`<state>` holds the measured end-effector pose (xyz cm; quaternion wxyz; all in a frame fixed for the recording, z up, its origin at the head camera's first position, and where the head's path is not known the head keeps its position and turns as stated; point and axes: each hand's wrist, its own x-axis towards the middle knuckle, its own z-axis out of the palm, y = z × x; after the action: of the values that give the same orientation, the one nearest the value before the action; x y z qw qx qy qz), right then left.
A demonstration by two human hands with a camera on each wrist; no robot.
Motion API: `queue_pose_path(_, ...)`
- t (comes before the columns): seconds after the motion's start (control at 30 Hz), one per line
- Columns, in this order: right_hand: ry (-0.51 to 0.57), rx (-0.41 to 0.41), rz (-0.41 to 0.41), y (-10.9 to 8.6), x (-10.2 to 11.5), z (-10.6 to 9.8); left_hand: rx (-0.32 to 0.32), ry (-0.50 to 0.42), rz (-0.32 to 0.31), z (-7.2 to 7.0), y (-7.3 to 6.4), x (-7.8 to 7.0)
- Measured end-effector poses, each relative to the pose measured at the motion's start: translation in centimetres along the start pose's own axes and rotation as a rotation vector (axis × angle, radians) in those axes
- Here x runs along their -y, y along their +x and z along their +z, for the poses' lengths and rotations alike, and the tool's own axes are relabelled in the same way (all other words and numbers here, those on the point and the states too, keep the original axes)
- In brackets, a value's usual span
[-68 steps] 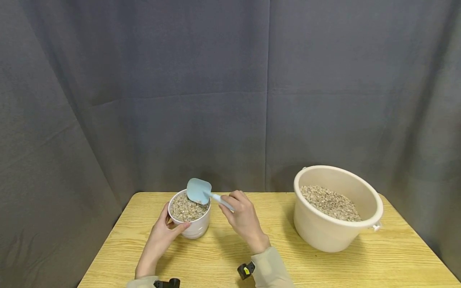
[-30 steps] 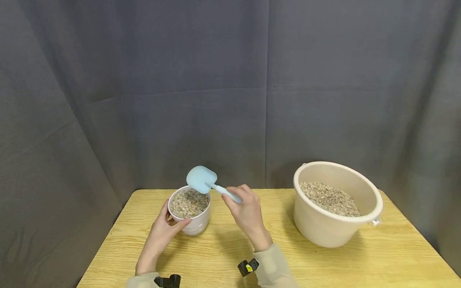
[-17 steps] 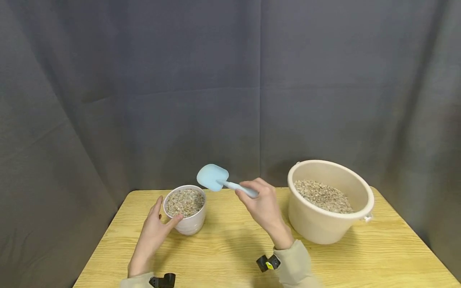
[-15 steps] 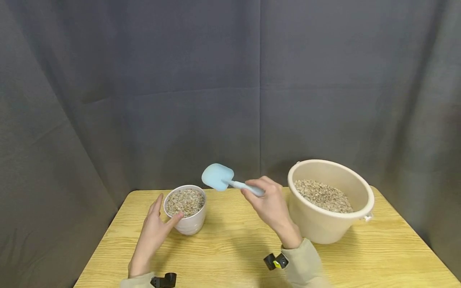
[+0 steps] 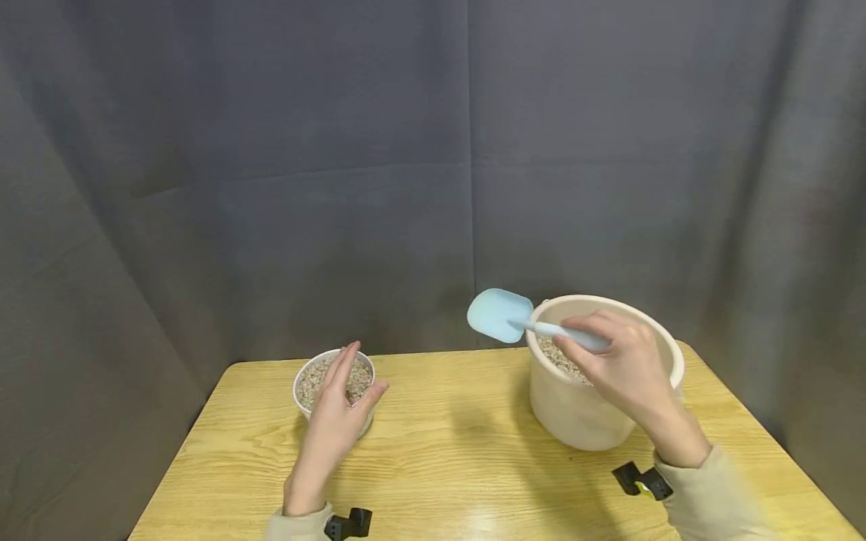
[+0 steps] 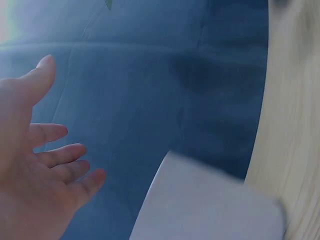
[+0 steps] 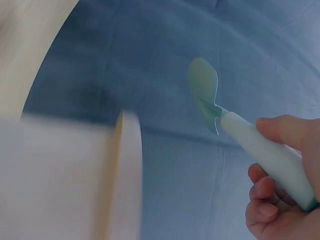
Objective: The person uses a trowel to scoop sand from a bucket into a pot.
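Note:
My right hand (image 5: 632, 372) grips the handle of a light blue hand shovel (image 5: 499, 315) and holds it over the near left rim of a cream bucket (image 5: 575, 417). The blade points left, just outside the bucket, and no grains show on it. Inside the bucket lies gravel-like material (image 5: 558, 359), partly hidden by the hand. My left hand (image 5: 334, 417) hovers in front of a white pot (image 5: 295, 387) filled with similar grains (image 5: 311, 379). Its fingers are extended, and the left wrist view shows them apart from the pot (image 6: 210, 205).
Both containers stand on a wooden table (image 5: 433, 466), the pot at the left and the bucket at the right. Dark grey curtains (image 5: 338, 225) hang behind the table and along its sides. A small black wrist camera (image 5: 348, 524) sits by the left sleeve.
My right hand has carried the shovel from above the pot rightward to the bucket. My left hand has let go of the pot and shifted right, in front of it. The view has turned slightly right.

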<state>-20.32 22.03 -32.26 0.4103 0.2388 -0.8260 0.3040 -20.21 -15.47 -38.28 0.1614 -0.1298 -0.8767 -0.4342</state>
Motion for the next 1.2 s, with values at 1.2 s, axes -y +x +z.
queue_pose_path(1.2, -0.443, 0.852, 0.099, 3.4, -9.8, -9.2, 0.407, -0.253, 0.018, 19.9, 5.2, -8.8)
